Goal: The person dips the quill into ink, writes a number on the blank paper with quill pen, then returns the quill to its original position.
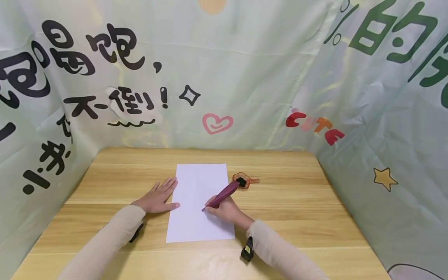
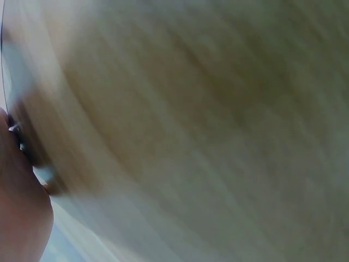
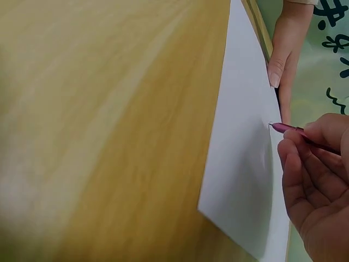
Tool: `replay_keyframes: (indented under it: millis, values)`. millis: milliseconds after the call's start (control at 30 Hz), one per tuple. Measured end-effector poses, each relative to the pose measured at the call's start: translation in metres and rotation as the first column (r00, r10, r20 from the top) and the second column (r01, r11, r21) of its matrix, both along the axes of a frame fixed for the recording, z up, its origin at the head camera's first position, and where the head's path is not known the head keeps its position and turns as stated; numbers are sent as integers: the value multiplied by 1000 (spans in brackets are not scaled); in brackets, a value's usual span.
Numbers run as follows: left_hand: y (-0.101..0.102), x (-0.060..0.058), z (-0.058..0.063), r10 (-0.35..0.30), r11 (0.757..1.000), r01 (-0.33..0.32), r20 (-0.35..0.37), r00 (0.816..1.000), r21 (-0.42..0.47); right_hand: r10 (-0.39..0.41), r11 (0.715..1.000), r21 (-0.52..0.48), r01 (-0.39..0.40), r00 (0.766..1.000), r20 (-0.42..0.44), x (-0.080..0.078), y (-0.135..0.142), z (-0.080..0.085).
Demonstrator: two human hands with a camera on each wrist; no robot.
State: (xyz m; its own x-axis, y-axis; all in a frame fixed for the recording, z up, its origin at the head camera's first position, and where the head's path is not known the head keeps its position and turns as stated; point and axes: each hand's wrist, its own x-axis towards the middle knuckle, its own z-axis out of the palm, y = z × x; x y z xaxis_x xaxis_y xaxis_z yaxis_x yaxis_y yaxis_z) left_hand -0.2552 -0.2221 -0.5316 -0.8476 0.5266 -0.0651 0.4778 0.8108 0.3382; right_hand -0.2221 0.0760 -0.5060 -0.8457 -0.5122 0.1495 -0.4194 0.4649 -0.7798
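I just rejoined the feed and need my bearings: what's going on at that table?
A person is holding a purple pen in the right hand, its tip at a sheet of white paper on the wooden table. The left hand rests at the sheet's left edge, thumb on the paper. Any marks there are too faint to make out. A small orange-and-black item lies right of the sheet.

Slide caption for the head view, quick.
Right hand holds a purple pen to white paper; left hand rests at its edge.
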Motion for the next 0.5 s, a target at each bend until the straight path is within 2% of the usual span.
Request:
replay_keyframes:
  millis: [500]
  values:
    - [0,-1,-2,-12,1000,12,-18,1000,-14,-35,999,-10,35,999,39,4,24,-1]
